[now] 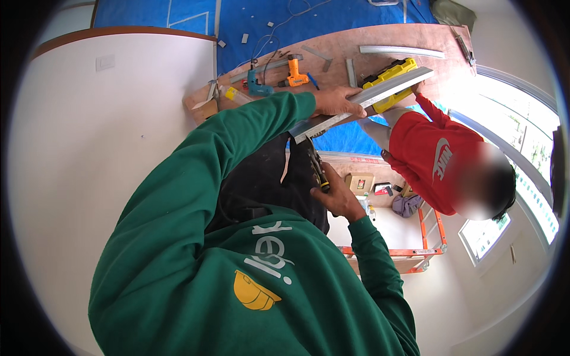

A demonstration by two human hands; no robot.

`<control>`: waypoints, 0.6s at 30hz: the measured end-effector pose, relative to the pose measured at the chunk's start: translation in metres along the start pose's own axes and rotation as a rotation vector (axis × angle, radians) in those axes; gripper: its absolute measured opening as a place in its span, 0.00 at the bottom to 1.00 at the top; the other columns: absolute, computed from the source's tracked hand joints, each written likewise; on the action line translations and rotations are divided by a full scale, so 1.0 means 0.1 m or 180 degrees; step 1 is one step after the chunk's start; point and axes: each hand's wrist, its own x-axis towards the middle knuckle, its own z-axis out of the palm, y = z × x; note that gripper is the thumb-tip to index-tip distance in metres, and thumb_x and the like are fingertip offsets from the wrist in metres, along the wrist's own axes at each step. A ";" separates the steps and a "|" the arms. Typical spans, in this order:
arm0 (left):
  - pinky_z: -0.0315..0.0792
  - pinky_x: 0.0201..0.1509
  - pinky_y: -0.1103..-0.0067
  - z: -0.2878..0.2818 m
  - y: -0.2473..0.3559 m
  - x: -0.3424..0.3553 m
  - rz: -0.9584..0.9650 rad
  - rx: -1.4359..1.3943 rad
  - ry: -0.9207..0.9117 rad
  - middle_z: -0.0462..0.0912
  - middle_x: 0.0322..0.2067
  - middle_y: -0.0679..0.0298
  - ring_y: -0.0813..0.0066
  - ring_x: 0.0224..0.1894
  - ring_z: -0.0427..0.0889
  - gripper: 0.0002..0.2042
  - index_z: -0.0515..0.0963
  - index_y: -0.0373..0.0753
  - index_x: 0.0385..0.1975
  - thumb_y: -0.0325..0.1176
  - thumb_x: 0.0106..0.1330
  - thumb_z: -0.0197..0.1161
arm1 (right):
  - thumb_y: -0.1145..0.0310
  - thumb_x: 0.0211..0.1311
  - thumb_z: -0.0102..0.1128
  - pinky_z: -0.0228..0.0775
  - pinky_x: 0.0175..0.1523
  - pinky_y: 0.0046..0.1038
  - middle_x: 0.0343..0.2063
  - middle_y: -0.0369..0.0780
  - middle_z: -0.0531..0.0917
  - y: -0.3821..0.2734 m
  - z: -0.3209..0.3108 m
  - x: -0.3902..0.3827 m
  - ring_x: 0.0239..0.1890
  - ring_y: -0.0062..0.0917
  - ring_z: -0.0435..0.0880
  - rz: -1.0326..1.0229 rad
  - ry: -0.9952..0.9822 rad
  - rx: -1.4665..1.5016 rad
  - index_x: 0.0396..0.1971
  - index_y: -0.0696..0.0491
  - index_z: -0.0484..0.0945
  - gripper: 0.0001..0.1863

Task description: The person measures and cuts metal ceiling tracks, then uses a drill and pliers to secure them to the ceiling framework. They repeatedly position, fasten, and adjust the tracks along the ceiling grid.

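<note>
My left hand [338, 101] is closed around a long grey metal channel [392, 87], which slants from my body up to the far right. My right hand [339, 193] grips a pair of snips [317, 168] with black and yellow handles. The tip of the snips is at the near end of the channel; whether the jaws are around the metal I cannot make out. A person in a red sweatshirt [424, 142] stands to the right, one hand [418, 87] near the channel's far end.
Beyond my hands is a wooden work surface [332, 44] with a teal drill [258, 82], an orange drill [295, 72], a yellow tool case [392, 74] and loose metal strips [401, 51]. Blue sheeting [249, 18] covers the floor. An orange ladder [432, 237] lies at the right.
</note>
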 end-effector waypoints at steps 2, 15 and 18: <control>0.71 0.73 0.68 0.01 0.01 -0.01 0.0002 0.0049 0.0043 0.75 0.73 0.43 0.56 0.73 0.76 0.53 0.60 0.38 0.84 0.59 0.65 0.78 | 0.66 0.66 0.70 0.70 0.72 0.46 0.63 0.62 0.77 0.01 0.00 -0.01 0.67 0.56 0.78 -0.0046 0.0054 0.0009 0.74 0.62 0.61 0.40; 0.76 0.70 0.67 0.08 -0.19 -0.06 0.0352 0.0882 0.0191 0.81 0.67 0.42 0.52 0.67 0.83 0.51 0.62 0.37 0.83 0.55 0.64 0.79 | 0.72 0.64 0.64 0.77 0.54 0.44 0.40 0.53 0.84 0.02 0.26 -0.03 0.42 0.47 0.84 0.0105 0.0185 0.0012 0.56 0.59 0.69 0.22; 0.78 0.69 0.65 0.12 -0.36 -0.14 0.0430 0.1029 0.0153 0.83 0.65 0.42 0.51 0.65 0.85 0.52 0.62 0.39 0.83 0.53 0.61 0.80 | 0.72 0.63 0.64 0.76 0.52 0.43 0.38 0.52 0.83 0.11 0.45 -0.04 0.41 0.42 0.83 0.0134 0.0313 0.0234 0.54 0.60 0.71 0.21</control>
